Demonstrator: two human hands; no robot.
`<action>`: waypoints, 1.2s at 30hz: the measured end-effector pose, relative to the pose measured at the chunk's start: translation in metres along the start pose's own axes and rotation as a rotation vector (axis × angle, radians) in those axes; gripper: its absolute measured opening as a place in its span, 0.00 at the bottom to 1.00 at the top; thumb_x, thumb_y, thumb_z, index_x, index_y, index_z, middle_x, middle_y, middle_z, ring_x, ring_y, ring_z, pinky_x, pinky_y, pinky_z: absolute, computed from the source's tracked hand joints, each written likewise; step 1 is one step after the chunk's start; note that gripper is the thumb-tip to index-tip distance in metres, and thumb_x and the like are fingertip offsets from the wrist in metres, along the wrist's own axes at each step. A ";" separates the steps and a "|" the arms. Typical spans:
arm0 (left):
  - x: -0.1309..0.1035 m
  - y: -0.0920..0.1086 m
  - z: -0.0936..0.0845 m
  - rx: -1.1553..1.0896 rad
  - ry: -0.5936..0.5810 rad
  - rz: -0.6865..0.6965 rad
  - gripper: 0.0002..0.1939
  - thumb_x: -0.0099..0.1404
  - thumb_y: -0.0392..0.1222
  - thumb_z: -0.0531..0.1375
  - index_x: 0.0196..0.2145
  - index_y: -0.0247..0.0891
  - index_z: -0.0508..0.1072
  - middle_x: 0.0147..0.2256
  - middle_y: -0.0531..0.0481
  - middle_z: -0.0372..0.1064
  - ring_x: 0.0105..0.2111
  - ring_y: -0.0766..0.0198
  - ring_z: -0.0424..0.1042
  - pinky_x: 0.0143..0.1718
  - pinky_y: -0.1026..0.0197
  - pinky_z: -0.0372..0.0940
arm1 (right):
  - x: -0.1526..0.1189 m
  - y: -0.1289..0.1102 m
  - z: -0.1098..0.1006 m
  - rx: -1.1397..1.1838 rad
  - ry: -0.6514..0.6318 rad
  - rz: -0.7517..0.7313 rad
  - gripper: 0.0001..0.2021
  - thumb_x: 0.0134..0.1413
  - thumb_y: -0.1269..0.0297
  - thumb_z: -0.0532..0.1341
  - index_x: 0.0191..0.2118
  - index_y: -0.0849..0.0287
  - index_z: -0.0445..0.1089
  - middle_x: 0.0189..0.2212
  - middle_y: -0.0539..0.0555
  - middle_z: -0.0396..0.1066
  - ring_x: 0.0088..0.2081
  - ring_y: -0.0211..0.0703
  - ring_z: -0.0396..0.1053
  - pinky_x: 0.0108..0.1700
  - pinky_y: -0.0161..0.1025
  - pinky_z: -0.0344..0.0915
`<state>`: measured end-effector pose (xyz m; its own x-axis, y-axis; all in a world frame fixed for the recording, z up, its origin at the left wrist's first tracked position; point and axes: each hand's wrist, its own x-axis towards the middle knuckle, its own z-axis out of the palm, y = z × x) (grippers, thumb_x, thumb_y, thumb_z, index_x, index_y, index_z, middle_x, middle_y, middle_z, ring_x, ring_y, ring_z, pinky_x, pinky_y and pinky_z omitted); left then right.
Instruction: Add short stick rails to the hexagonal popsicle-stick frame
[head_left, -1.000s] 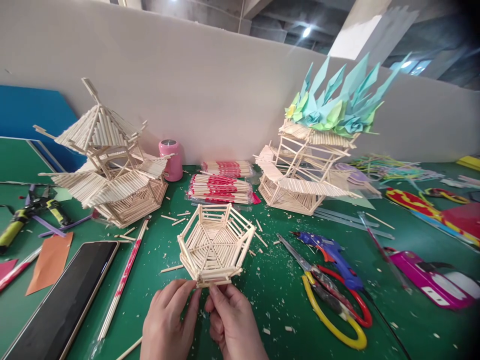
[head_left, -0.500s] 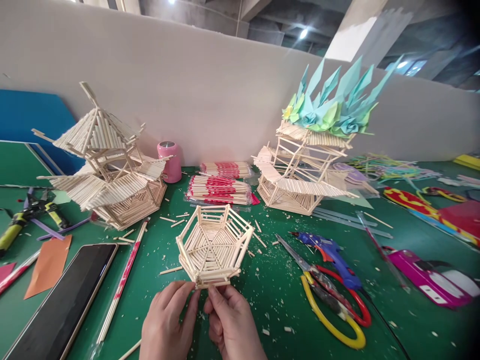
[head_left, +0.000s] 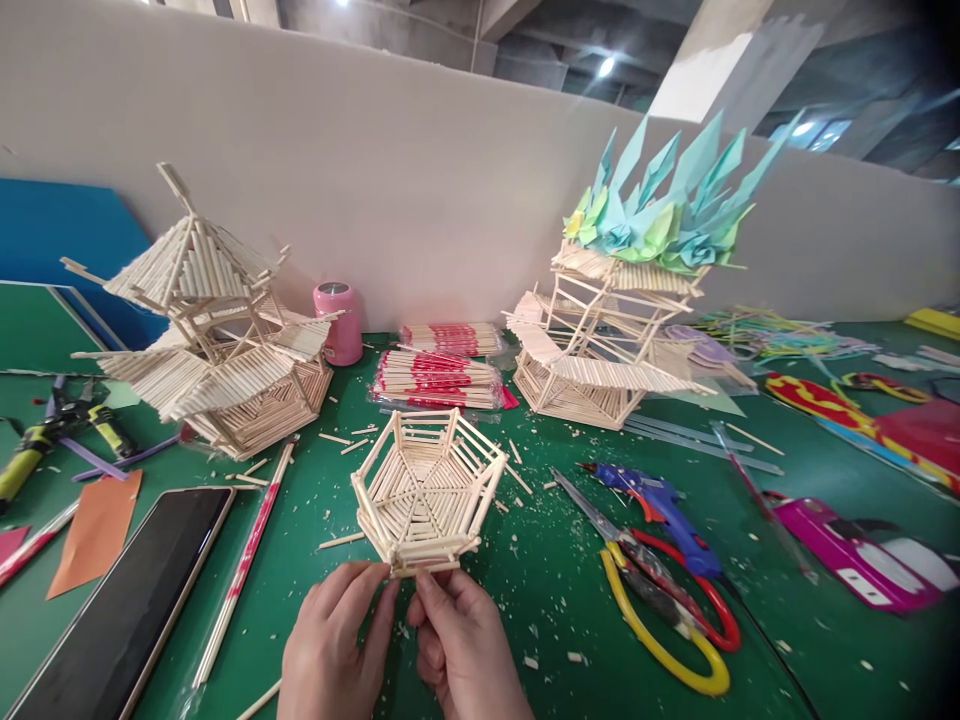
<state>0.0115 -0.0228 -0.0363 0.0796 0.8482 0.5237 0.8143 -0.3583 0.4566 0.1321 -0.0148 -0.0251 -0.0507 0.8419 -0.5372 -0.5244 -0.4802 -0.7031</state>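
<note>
So the pale, many-sided open bowl made of wooden sticks is at the near middle of the green surface. Left hand pinches its edge around 7 o'clock, right hand pinches it at 6. Out from the bowl: red-banded stick packs in clear plastic at 12, blue plastic glue gun at 3, yellow-and-red-handled metal scissors near 4, black rectangular phone about 8, pointy-roofed wooden-stick pagoda at 10.
</note>
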 end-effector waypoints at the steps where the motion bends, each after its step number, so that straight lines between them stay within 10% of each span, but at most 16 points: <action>1: 0.000 0.000 0.000 0.000 -0.005 -0.003 0.06 0.62 0.40 0.55 0.34 0.38 0.72 0.31 0.48 0.74 0.28 0.62 0.74 0.28 0.63 0.70 | 0.000 0.000 0.000 0.000 0.000 -0.001 0.25 0.26 0.46 0.70 0.23 0.63 0.64 0.13 0.42 0.62 0.09 0.21 0.47 0.11 0.24 0.42; 21: -0.001 0.015 -0.020 -0.050 -0.049 0.073 0.06 0.63 0.38 0.54 0.33 0.38 0.71 0.29 0.48 0.75 0.28 0.63 0.75 0.29 0.65 0.70 | -0.021 -0.004 -0.007 -0.142 -0.026 -0.096 0.24 0.32 0.43 0.67 0.24 0.62 0.65 0.13 0.43 0.60 0.12 0.22 0.46 0.14 0.25 0.40; 36: -0.002 0.043 -0.047 -0.255 -0.072 0.120 0.08 0.61 0.35 0.57 0.38 0.37 0.74 0.25 0.50 0.73 0.24 0.66 0.72 0.28 0.68 0.68 | -0.063 -0.024 -0.009 -0.481 -0.007 -0.491 0.20 0.48 0.45 0.58 0.27 0.60 0.69 0.15 0.47 0.62 0.15 0.31 0.53 0.16 0.29 0.51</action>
<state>0.0196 -0.0584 0.0158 0.2148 0.8162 0.5363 0.6264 -0.5364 0.5655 0.1557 -0.0589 0.0216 0.0898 0.9907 -0.1019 -0.0523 -0.0975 -0.9939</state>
